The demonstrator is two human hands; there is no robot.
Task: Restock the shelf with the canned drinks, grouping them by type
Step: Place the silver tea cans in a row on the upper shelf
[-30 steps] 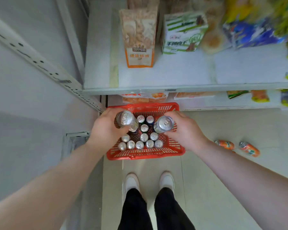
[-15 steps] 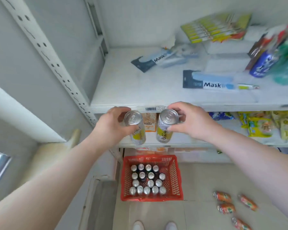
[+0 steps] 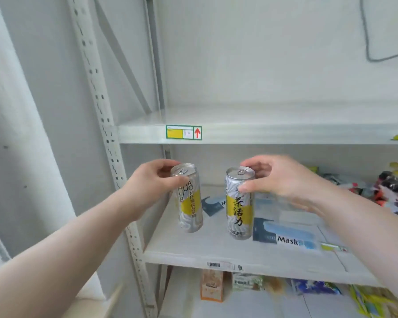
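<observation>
At the shelf point(image 3: 193, 247), can point(image 3: 190, 204) in left hand point(image 3: 147, 187), can point(image 3: 239, 210) in right hand point(image 3: 285, 180), fingertips point(image 3: 244, 187) part-hidden.

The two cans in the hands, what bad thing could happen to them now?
1. The left hand and right hand each hold a can only near its top, so the left can or right can might slip and drop.
2. A flat mask pack lies close by the right can; set down on its edge, the can could wobble over.
3. If lifted higher, a can might bump the upper shelf.
</observation>
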